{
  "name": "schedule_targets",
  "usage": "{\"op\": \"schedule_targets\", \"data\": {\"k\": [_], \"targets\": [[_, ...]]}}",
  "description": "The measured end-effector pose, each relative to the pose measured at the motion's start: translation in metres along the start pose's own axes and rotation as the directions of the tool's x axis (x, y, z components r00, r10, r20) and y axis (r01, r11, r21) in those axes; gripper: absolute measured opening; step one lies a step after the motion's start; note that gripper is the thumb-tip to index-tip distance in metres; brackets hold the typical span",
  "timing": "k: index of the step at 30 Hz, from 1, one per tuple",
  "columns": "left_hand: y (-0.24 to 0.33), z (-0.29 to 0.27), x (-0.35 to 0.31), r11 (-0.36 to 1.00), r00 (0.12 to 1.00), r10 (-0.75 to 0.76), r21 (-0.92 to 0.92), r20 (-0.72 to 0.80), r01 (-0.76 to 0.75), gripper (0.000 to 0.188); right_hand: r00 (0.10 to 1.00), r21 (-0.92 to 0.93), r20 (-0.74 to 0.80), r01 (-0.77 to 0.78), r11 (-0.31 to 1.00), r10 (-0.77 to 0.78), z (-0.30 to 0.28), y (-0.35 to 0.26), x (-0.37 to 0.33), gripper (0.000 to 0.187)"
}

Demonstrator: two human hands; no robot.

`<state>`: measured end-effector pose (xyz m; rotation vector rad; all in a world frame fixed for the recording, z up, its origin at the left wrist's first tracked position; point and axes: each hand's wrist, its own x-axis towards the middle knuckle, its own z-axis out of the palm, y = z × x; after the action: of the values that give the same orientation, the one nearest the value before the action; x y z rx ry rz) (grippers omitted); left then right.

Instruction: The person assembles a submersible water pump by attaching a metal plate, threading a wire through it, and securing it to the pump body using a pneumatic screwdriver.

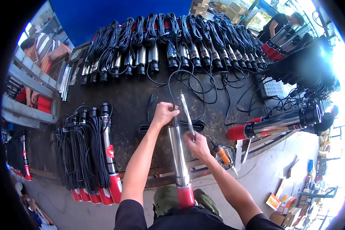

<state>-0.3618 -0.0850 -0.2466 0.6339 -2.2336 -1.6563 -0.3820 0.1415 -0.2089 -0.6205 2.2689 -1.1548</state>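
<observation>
A submersible pump (178, 157), a shiny steel tube with a red end, leans toward me over the table's front edge, its red end against my body. My left hand (166, 114) is closed on a black cable (170, 88) at the pump's upper end. Slim silver metal strips (186, 109), long and narrow, are gripped in my right hand (196, 144), which is beside the tube. Behind the pump lies a coiled black cable (197, 125). To the right of my right hand, an orange and black power screwdriver (222, 155) rests over a round dish of small parts.
Finished-looking pumps with coiled cables (151, 34) line the back of the dark table (134, 92). Several pumps with red ends (115, 184) stand at the left edge. More steel pumps (280, 124) lie at the right. Co-workers (44, 46) are at left and back right.
</observation>
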Motion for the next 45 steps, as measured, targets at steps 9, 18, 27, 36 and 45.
{"op": "schedule_targets", "data": {"k": [9, 18, 27, 36, 45], "targets": [[-0.031, 0.014, 0.009, 0.937, 0.992, -0.109, -0.340, -0.057, 0.083, 0.021, 0.976, -0.284, -0.098, 0.160, 0.945, -0.194, 0.040, -0.018, 0.059, 0.028], [-0.034, 0.016, 0.009, 0.871, 0.978, -0.196, -0.472, -0.075, 0.138, 0.021, 0.972, -0.088, -0.214, 0.075, 0.993, -0.092, 0.023, 0.014, -0.032, 0.038], [-0.032, 0.015, 0.011, 0.796, 0.973, -0.230, -0.575, 0.001, 0.189, 0.018, 0.985, -0.235, -0.171, -0.036, 0.971, -0.005, 0.048, 0.021, -0.112, 0.047], [-0.025, 0.010, 0.008, 0.788, 0.969, -0.245, -0.577, 0.026, 0.215, 0.020, 0.964, -0.403, -0.173, 0.117, 0.908, -0.201, 0.048, 0.018, -0.109, 0.047], [-0.022, 0.010, 0.005, 0.826, 0.973, -0.230, -0.529, -0.001, 0.194, 0.020, 0.942, -0.395, -0.211, 0.160, 0.905, -0.259, 0.053, 0.023, -0.117, 0.043]]}}
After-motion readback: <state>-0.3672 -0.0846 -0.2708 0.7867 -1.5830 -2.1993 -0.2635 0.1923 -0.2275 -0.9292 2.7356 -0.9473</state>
